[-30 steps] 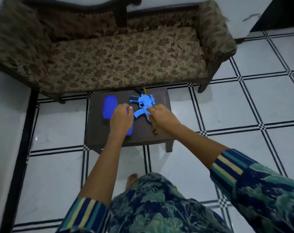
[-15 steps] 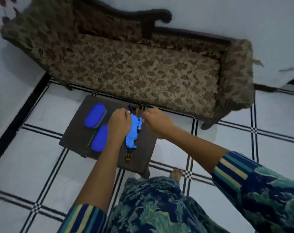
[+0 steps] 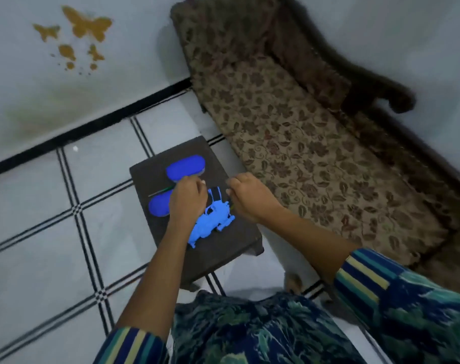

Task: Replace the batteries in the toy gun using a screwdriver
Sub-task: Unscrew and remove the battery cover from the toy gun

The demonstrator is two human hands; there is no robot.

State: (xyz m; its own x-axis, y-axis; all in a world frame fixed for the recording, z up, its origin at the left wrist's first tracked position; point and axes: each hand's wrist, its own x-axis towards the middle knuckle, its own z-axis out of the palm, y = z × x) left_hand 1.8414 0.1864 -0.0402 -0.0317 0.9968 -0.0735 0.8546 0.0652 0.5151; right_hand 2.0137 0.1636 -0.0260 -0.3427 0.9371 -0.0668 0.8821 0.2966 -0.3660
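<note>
**Left hand [image 3: 188, 203] and right hand [image 3: 251, 202] at the toy gun [image 3: 210, 227]; screwdriver [image 3: 161, 192] not yet taken up**

Both hands sit low over the bench [image 3: 223, 261] with the toy gun between them. The left hand has its fingers curled down over the gun's near side and appears to hold it there. The right hand is also curled, its fingertips at the gun's dark striped end, but its knuckles hide whether it pinches anything.

The screwdriver lies flat just outside the left hand, its tip toward that hand's knuckles and touched by neither hand. It runs between two blue oval pieces [image 3: 185, 166], one beyond the left hand and one beside its wrist.

By my reading the step is an early one: turning and settling the gun so the battery cover faces up. No open compartment or loose battery can be made out.

The next move likely calls for one hand to pin the gun flat. The other would reach across for the screwdriver and seat its tip squarely in the cover screw.
</note>
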